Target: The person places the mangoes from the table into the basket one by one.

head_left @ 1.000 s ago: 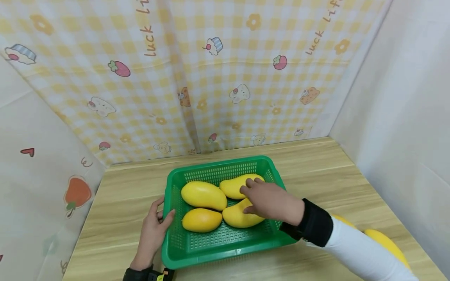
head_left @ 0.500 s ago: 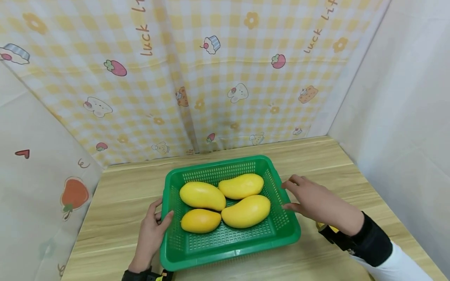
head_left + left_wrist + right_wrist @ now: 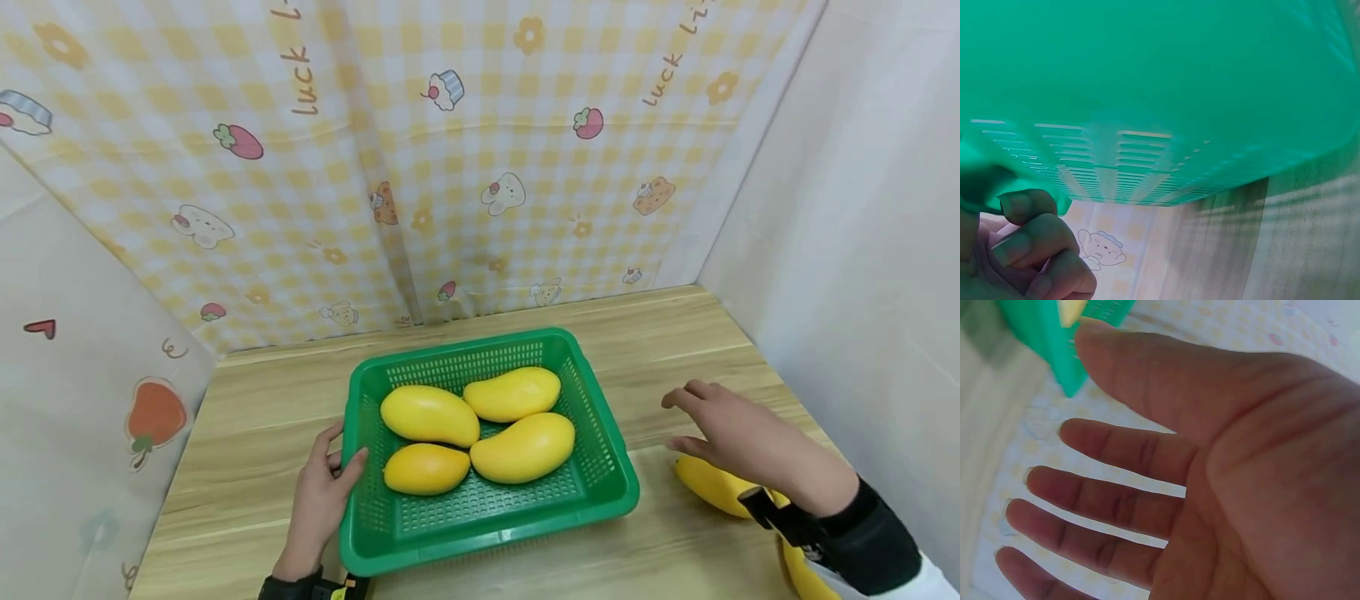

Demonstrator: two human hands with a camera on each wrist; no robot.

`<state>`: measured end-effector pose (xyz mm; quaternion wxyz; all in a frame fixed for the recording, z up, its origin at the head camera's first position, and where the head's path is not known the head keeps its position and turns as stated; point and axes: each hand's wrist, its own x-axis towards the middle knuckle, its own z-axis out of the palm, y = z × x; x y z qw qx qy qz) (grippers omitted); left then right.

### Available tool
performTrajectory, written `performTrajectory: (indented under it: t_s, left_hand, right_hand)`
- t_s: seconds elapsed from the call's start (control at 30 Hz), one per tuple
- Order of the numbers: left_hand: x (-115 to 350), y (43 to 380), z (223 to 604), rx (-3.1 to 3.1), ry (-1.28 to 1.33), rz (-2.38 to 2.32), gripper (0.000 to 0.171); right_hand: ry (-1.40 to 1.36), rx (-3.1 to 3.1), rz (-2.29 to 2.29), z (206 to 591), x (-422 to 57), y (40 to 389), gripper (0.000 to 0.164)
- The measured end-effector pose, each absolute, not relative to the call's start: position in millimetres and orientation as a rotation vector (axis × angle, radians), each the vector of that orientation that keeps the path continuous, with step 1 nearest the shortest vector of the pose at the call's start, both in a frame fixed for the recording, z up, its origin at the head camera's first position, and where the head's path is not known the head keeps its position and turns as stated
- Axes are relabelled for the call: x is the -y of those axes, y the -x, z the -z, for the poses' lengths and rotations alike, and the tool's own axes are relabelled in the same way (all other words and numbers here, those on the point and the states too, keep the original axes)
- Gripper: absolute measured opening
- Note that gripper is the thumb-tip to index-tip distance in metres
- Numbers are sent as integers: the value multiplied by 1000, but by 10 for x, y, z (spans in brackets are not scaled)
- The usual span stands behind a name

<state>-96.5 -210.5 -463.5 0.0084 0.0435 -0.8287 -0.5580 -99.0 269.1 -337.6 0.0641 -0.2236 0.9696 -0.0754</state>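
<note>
A green plastic basket [image 3: 491,533] stands on the table with several yellow mangoes lying in it, among them a deeper yellow mango [image 3: 426,469] at the near left. My left hand [image 3: 321,500] grips the basket's left rim, thumb at the top. In the left wrist view its curled fingers [image 3: 1047,244] show under the rim. My right hand [image 3: 750,437] hovers to the right of the basket, holding nothing. Spread fingers [image 3: 1110,494] show in the right wrist view. Just below that hand lies a mango [image 3: 712,485], partly hidden by the wrist.
Another mango [image 3: 806,571] lies nearer the front right, partly covered by the right arm. The wooden table [image 3: 247,433] ends at a checked cloth backdrop [image 3: 465,183]. White cloth walls [image 3: 847,208] stand at both sides.
My right hand has come away from the mangoes in the basket, passed over the right rim and moved to the right above the table. The left hand has stayed on the rim.
</note>
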Motion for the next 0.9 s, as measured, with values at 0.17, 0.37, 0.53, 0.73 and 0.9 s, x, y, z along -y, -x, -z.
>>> performTrajectory:
  t_s: [0.17, 0.37, 0.53, 0.73, 0.9]
  left_hand:
    - [2105, 961, 4636, 2591, -125, 1735, 51]
    - [2100, 969, 4636, 2588, -124, 1738, 52]
    - [2096, 969, 4628, 2588, -137, 1748, 52]
    - [2104, 969, 4633, 2581, -119, 1738, 51]
    - [2103, 959, 4627, 2591, -119, 1736, 51]
  right_hand:
    - [586, -2845, 248, 3561, -2854, 901, 42]
    - [404, -2735, 326, 3761, -3023, 834, 51]
    - [349, -2727, 365, 3908, -3126, 787, 51]
    - [313, -2726, 388, 3998, -3202, 765, 52]
    - [242, -2707, 381, 4072, -3277, 724, 56]
